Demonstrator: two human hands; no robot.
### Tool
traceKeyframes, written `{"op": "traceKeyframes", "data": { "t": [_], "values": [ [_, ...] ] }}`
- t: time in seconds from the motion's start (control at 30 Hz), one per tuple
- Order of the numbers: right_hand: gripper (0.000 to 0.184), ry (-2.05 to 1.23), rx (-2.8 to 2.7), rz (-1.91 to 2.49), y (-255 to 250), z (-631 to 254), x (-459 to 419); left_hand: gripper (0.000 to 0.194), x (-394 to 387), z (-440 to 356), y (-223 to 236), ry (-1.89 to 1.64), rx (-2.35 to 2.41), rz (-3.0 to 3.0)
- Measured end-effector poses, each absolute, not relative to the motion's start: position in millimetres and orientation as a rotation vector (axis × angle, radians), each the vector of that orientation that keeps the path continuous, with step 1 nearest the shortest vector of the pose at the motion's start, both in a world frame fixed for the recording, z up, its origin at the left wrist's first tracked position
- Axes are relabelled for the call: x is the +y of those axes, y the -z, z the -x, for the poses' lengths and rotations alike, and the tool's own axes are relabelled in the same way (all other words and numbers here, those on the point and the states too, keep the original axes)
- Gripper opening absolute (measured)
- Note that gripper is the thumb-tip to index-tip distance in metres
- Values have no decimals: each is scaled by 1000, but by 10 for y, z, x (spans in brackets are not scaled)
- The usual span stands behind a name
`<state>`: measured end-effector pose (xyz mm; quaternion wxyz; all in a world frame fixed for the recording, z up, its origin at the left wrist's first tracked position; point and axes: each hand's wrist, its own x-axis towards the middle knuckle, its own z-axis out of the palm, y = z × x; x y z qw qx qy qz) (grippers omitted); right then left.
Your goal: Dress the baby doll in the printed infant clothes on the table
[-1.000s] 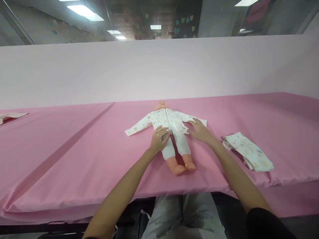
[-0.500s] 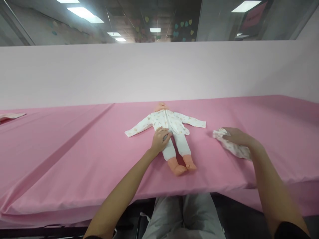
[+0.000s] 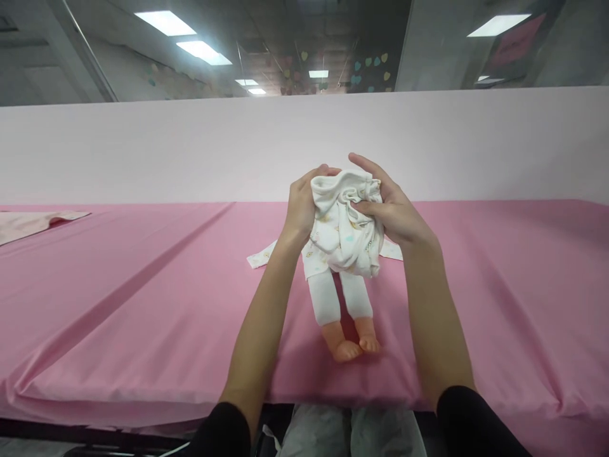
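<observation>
Held up in front of me are bunched white baby pants (image 3: 345,228) with a small print and a gathered top edge. My left hand (image 3: 304,200) is closed on their left side. My right hand (image 3: 392,200) grips the right side with the thumb in front and a finger sticking out above. Behind and below lies a baby doll (image 3: 349,350) on its back, its bare feet toward me and white leggings (image 3: 326,298) on its legs. Its printed white jacket (image 3: 261,255) shows at both sides, the sleeves spread out. The pants and my hands hide its head and most of its torso.
A pink cloth (image 3: 166,330) covers the table up to its front edge near my lap. At the far left lies a pale pink folded piece (image 3: 33,223). Behind the table stands a white partition (image 3: 166,152) with glass above it.
My right hand has brought the pants from the table's right side to above the doll. My left hand has left the doll's waist and now holds the pants too.
</observation>
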<state>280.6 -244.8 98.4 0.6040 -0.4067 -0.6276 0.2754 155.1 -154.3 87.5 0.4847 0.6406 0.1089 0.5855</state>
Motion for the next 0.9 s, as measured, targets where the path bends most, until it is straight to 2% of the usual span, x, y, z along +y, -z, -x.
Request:
{"op": "traceKeyframes", "data": {
  "t": [0.1,0.2,0.4,0.6,0.77,0.9],
  "values": [
    [44,-634,-1467,974,-976,-2845,-2450,20,-1578,-1406,-930,-1257,268,-1719],
    [33,-606,-1513,1043,-961,-2935,-2482,20,-1528,-1308,-850,-1172,335,-1809],
    [25,-626,-1628,1211,-902,-3109,-2530,22,-1298,-1279,-662,-1265,414,-1773],
    [24,-580,-1668,1250,-850,-3080,-2475,22,-1486,-1194,-824,-1299,377,-1819],
    [17,-375,-1679,1170,-856,-2930,-2445,23,-1723,-1170,-961,-1268,362,-2118],
    [23,-121,-1646,1154,-829,-2931,-2375,22,-1748,-1154,-959,-1274,440,-2279]
  ]
}}
